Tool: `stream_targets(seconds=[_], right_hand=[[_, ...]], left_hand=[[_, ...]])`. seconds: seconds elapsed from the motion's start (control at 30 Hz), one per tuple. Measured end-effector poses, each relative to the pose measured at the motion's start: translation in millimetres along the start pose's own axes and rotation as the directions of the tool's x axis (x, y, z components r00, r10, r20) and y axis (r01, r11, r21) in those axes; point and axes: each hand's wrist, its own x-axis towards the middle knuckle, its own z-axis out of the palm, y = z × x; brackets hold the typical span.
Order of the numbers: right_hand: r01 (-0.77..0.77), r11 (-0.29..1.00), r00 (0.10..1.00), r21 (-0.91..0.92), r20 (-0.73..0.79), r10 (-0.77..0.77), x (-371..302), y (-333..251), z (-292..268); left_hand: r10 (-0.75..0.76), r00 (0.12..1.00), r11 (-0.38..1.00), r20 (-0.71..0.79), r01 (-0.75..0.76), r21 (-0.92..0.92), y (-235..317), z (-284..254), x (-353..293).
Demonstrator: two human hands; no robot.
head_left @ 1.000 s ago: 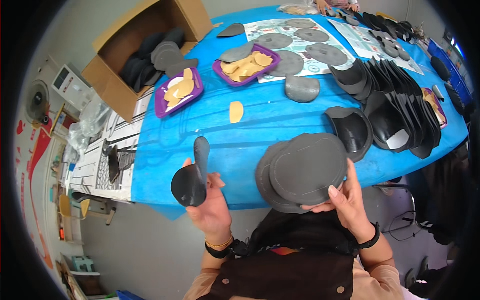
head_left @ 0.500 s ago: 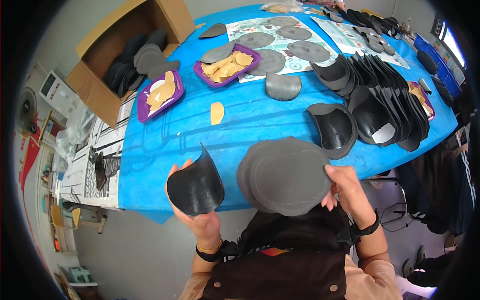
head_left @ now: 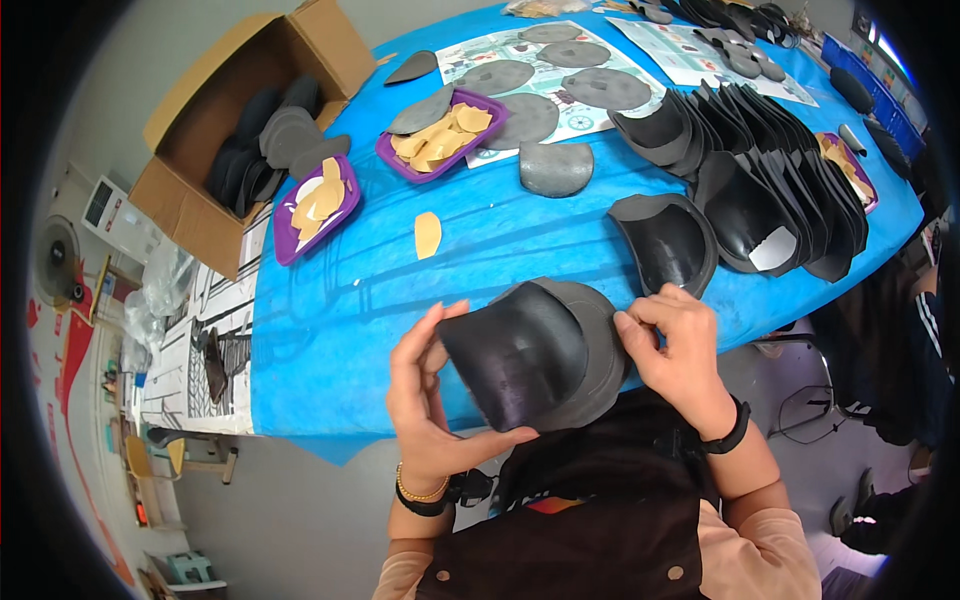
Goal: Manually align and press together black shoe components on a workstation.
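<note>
My left hand (head_left: pixel 418 430) grips a glossy black curved sheet (head_left: pixel 515 350), its thumb along the lower edge and its fingers at the left side. The sheet lies over the left part of a matte grey foam disc (head_left: pixel 603 370) with a stitched or scored outline. At the disc's right edge, my right hand (head_left: pixel 680 350) pinches it between thumb and fingers. Both pieces are held above the table's near edge. Just beyond my right hand stands a curved black piece with a grey foam border (head_left: pixel 668 245).
Similar curved pieces stand in a dense row (head_left: pixel 750 215) at the right. Purple trays (head_left: pixel 352 200) hold tan cut pieces; one tan piece (head_left: pixel 427 235) lies on the blue table cover (head_left: pixel 340 340). A cardboard box (head_left: pixel 185 215) with dark pads is at the left. Grey discs (head_left: pixel 607 88) lie on printed sheets.
My left hand has moved right, bringing the black sheet from beside the foam disc to over its left part. The disc has shifted slightly left and turned in my right hand.
</note>
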Motion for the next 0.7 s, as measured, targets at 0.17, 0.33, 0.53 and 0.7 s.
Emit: stream_targets(seconds=[0.17, 0.33, 0.53, 0.7], right_hand=[[-0.28, 0.95, 0.95, 0.141, 0.185, 0.253, -7, 5, 5], [-0.215, 0.959, 0.969, 0.184, 0.165, 0.186, -11, 11, 9], [-0.138, 0.97, 0.984, 0.199, 0.139, 0.112, -9, 15, 8], [-0.092, 0.969, 0.989, 0.227, 0.133, 0.063, -7, 18, 7]], left_hand=[[-0.047, 0.994, 0.99, 0.095, 0.033, 0.14, 4, 9, 14], [-0.163, 0.973, 0.974, 0.164, 0.132, 0.186, -5, 6, 12], [-0.277, 0.943, 0.961, 0.185, 0.268, 0.072, -13, 8, 16], [-0.253, 0.95, 0.965, 0.183, 0.235, 0.116, -5, 14, 19]])
